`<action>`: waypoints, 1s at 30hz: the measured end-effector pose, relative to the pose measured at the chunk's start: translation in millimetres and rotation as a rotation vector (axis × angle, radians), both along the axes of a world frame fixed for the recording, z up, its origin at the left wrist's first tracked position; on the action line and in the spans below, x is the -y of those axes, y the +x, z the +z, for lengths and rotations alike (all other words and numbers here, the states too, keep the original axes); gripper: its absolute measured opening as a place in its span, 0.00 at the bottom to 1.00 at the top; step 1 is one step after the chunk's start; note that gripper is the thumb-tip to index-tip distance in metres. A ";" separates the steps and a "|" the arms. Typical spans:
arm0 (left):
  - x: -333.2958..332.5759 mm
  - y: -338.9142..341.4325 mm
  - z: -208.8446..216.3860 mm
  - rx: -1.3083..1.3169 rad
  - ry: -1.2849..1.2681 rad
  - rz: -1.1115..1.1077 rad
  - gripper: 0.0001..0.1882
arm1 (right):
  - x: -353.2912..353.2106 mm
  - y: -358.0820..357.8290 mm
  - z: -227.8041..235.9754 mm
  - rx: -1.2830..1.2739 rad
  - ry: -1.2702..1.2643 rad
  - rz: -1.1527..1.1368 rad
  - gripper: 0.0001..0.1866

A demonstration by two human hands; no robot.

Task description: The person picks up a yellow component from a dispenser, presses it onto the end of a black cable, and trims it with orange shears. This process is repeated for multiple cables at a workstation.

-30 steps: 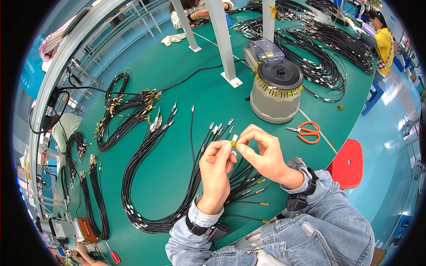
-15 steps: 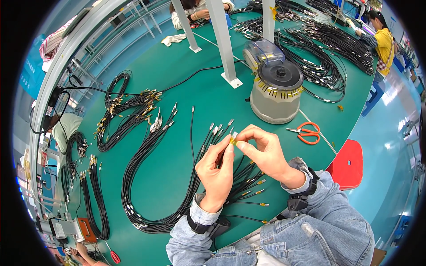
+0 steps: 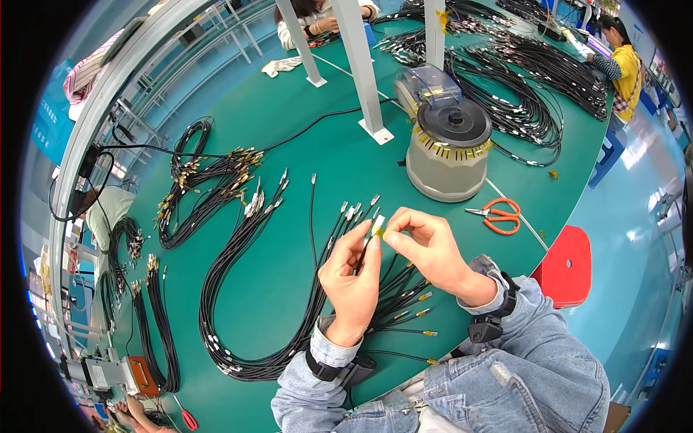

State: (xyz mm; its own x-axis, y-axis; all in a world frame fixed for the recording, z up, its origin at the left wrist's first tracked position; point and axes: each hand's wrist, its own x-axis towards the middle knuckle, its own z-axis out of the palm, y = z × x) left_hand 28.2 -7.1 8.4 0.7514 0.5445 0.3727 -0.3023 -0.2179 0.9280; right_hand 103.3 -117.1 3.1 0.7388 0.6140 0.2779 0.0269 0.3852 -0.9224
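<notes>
Between the thumb and fingers of my left hand is the end of a black cable, its silvery-white connector pointing up and away. A small piece of yellow tape lies at that connector. My right hand is closed in a pinch, thumb against forefinger, at the tape's right side. Its fingertips partly hide the tape. Below and left of my hands curves a long bundle of black cables with metal ends; some ends near my right forearm carry yellow tape.
A round grey tape dispenser with yellow strips around its rim stands beyond my right hand. Orange-handled scissors lie beside it. More cable bundles cover the left and far right. Metal posts rise from the green table. A red stool stands at right. Other people sit around.
My right fingertips have shifted slightly off the connector, so more of it and the tape shows. My left hand has barely moved.
</notes>
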 end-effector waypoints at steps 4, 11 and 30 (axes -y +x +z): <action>-1.1 -1.0 -0.8 -0.041 -0.076 -0.027 0.05 | 0.1 -0.4 1.1 0.045 -0.011 -0.042 0.04; -1.3 -2.6 -2.0 -0.087 -0.067 -0.078 0.05 | 1.8 -1.3 2.0 0.149 -0.081 -0.114 0.04; -4.3 -7.3 11.2 -0.209 -0.313 -0.229 0.09 | 1.2 0.0 1.0 0.207 -0.105 -0.154 0.04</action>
